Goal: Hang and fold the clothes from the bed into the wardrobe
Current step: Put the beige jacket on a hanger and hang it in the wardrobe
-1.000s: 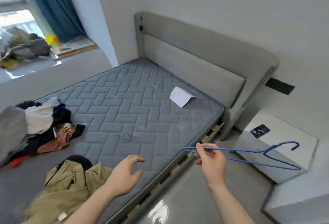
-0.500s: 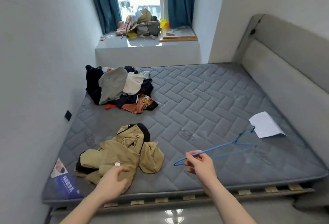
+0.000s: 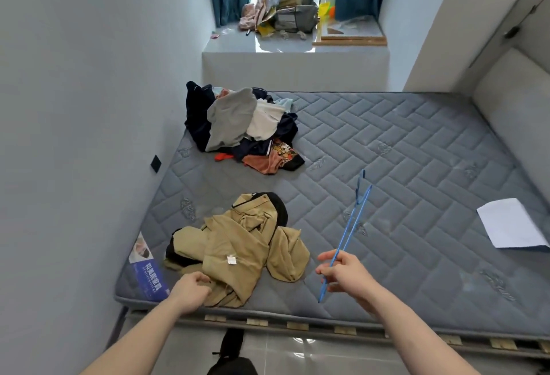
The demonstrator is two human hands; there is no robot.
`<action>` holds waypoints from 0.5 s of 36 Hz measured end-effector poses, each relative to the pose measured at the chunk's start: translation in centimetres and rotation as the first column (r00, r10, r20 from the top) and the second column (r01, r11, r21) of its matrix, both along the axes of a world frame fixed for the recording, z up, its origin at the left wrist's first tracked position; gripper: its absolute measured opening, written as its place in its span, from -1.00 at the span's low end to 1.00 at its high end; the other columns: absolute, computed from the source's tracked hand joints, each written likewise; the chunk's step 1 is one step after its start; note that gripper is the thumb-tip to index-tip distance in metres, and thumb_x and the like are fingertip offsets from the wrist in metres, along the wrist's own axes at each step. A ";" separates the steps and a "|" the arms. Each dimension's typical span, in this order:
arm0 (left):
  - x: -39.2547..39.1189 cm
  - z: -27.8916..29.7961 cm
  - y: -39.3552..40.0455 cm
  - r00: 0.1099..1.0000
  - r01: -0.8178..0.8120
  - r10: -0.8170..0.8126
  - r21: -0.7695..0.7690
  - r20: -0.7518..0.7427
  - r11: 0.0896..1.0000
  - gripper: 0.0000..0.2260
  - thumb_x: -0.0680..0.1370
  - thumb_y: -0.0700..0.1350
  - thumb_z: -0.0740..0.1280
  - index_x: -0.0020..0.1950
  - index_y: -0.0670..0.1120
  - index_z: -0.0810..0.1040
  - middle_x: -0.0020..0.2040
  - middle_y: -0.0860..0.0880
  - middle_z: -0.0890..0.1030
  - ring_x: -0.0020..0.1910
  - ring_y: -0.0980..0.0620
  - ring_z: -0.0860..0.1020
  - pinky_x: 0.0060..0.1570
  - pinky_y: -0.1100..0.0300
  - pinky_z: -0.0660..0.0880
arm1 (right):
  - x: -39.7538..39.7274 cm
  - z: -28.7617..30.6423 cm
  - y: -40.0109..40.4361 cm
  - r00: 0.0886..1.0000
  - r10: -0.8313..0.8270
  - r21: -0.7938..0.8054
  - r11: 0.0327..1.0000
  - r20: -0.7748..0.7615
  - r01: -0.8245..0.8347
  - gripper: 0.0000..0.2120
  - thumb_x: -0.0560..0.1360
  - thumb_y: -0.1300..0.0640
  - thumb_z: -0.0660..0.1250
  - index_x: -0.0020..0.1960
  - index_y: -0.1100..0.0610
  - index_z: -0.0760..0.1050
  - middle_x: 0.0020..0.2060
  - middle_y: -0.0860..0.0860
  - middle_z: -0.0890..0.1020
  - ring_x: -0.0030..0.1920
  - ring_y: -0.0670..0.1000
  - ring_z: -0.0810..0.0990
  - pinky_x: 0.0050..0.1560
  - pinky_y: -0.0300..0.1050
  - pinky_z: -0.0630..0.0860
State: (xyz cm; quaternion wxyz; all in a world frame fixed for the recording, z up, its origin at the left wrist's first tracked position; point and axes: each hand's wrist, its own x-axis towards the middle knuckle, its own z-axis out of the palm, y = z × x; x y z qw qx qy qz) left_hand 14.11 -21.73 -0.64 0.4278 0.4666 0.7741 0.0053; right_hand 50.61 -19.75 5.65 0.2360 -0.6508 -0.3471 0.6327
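A tan jacket (image 3: pixel 238 249) with a dark lining lies crumpled near the front left corner of the grey quilted mattress (image 3: pixel 401 166). My left hand (image 3: pixel 190 289) grips the jacket's near hem. My right hand (image 3: pixel 345 275) pinches one end of a thin blue wire hanger (image 3: pixel 352 225), which points away from me over the mattress, hook at the far end. A pile of mixed clothes (image 3: pixel 244 127), dark, grey, white and orange, sits at the far left of the bed against the wall.
A white sheet of paper (image 3: pixel 509 223) lies on the mattress at the right. The grey padded headboard (image 3: pixel 512 100) rises on the right, a wall on the left. A cluttered window ledge (image 3: pixel 285 44) lies beyond the bed. A dark object (image 3: pixel 232 354) stands on the tiled floor below.
The view swung left from the headboard corner to the whole bed. My left hand came down and took hold of the jacket's hem. The hanger swung from sideways to pointing away from me.
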 end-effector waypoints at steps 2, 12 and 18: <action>-1.3 -0.9 1.7 1.000 -0.004 0.004 -0.028 0.000 1.000 -0.76 0.54 -0.13 0.37 0.21 -0.05 0.59 0.13 -0.01 0.61 0.06 0.03 0.53 0.03 0.25 0.38 | -1.0 -0.5 1.2 1.000 -0.004 -0.016 1.000 0.012 0.004 -0.79 0.55 0.38 0.29 0.11 0.18 0.55 -0.17 0.11 0.69 -0.33 0.00 0.59 -0.34 -0.17 0.55; -7.2 -4.9 10.9 0.994 0.105 -0.103 -0.128 0.023 0.986 -0.69 0.55 -0.16 0.30 0.28 -0.12 0.59 0.25 -0.07 0.62 0.24 -0.07 0.56 0.22 0.18 0.49 | -8.7 -4.1 7.5 0.980 -0.200 -0.073 0.977 0.000 0.199 -0.81 0.63 0.40 0.12 0.14 0.27 0.46 -0.26 0.18 0.57 -0.44 0.04 0.49 -0.45 -0.11 0.49; -9.4 -8.8 14.9 0.986 0.164 -0.157 -0.226 0.048 0.960 -0.74 0.54 -0.17 0.31 0.21 -0.10 0.63 0.18 -0.07 0.64 0.18 -0.04 0.58 0.15 0.20 0.52 | -12.2 -8.9 10.2 0.923 -0.382 -0.082 0.919 0.053 0.385 -0.77 0.65 0.35 0.10 0.00 0.20 0.52 -0.27 0.11 0.59 -0.47 -0.02 0.48 -0.48 -0.18 0.49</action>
